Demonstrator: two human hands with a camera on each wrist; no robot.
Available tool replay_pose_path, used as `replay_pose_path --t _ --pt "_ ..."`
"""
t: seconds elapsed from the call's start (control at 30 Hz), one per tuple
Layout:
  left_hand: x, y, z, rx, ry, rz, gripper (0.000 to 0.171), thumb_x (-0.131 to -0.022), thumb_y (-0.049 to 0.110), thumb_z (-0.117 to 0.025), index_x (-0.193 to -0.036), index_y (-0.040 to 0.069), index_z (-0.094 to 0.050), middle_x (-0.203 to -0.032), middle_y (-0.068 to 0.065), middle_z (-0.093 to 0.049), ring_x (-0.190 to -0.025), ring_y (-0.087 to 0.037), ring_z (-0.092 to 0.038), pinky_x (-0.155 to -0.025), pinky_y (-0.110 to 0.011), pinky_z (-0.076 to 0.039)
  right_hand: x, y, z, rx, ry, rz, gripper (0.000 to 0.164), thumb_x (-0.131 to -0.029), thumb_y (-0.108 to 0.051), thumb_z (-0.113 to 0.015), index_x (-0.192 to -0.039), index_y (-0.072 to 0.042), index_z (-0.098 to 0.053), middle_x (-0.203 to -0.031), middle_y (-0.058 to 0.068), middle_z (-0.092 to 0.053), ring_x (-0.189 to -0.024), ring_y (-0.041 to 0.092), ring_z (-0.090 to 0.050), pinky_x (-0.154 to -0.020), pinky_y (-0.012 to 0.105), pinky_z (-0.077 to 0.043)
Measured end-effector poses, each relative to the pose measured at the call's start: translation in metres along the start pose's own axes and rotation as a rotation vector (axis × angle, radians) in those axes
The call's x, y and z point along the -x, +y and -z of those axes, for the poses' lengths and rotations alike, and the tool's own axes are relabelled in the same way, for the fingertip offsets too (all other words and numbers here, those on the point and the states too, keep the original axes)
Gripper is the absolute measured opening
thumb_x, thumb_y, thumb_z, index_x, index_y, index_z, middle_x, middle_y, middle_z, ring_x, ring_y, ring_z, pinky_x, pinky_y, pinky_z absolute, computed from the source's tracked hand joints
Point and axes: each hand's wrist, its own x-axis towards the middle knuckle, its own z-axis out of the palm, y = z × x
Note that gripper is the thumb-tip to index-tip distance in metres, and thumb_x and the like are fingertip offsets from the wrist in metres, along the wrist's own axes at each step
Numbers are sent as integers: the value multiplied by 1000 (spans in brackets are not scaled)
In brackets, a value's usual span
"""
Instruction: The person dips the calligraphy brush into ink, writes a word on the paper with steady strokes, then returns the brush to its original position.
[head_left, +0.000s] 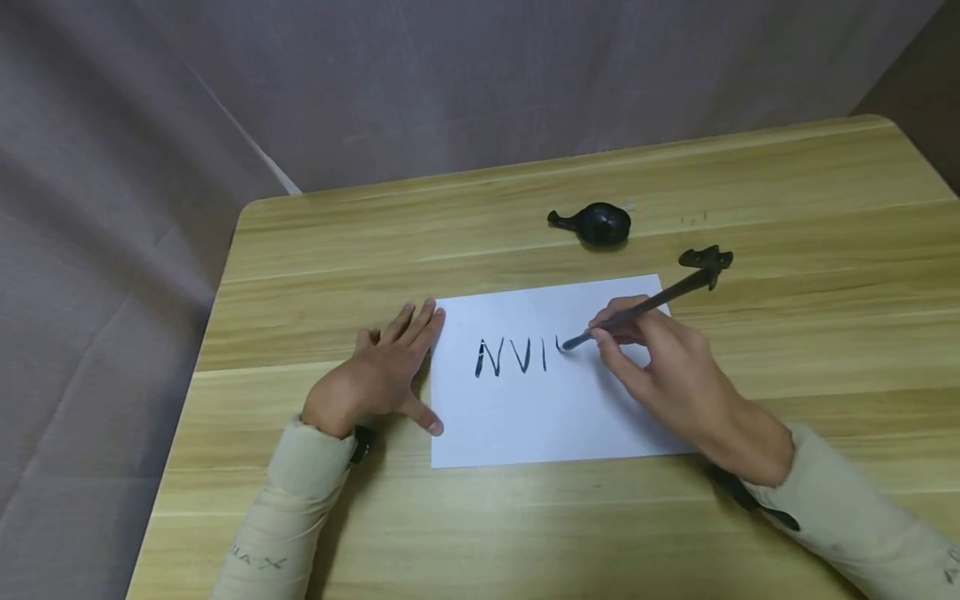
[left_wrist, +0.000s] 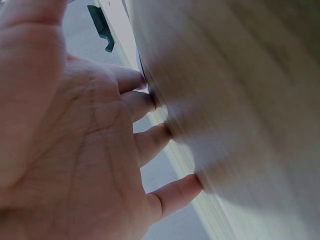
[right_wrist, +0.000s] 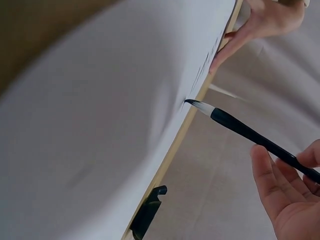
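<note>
My right hand (head_left: 675,379) pinches a dark calligraphy brush (head_left: 645,307) between thumb and fingers. The brush's pale, black-tipped bristles (right_wrist: 200,106) touch the sheet of white paper (head_left: 510,429) in the right wrist view. Brushed in black on the sheet are the letters "NVI" (head_left: 525,356), with a short curved stroke at the brush tip. My left hand (head_left: 375,371) is spread at the paper's left edge, its thumb and fingertips on that edge. In the left wrist view, its fingers (left_wrist: 152,142) are extended, fingertips down on the surface.
Behind the paper on the wooden table (head_left: 337,275) lies a glossy black gourd-shaped object (head_left: 603,225). A small dark knobbly piece (head_left: 697,257) is right of it, overlapped by the brush's upper end. Grey cloth (head_left: 450,92) hangs beyond the table's far edge.
</note>
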Motion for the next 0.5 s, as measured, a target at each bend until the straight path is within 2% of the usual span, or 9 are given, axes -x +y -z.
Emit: replay_pose_path --t 0.1,0.33,0.5 --pt "0 0 0 2 0 -1 158 -63 66 -94 -170 16 11 -176 -2 21 -163 -31 15 -119 -75 -13 5 -3 0 0 -7 26 32 -86 14 -78 -112 3 -65 -105 11 -76 -94 26 -79 -86 32 -58" --pt "0 0 0 2 2 -2 158 -63 66 -94 -170 16 11 -175 -2 22 -163 -30 15 -119 -74 -12 13 -11 1 19 -48 28 31 -87 11 -78 -113 1 -64 -106 10 -75 -93 24 -78 -84 36 -60" --pt "0 0 0 -3 7 -5 157 -63 66 -94 -170 16 11 -176 -1 21 -163 -30 14 -120 -73 -14 14 -12 4 34 -47 56 32 -86 10 -78 -114 3 -63 -107 11 -74 -95 24 -78 -85 31 -59"
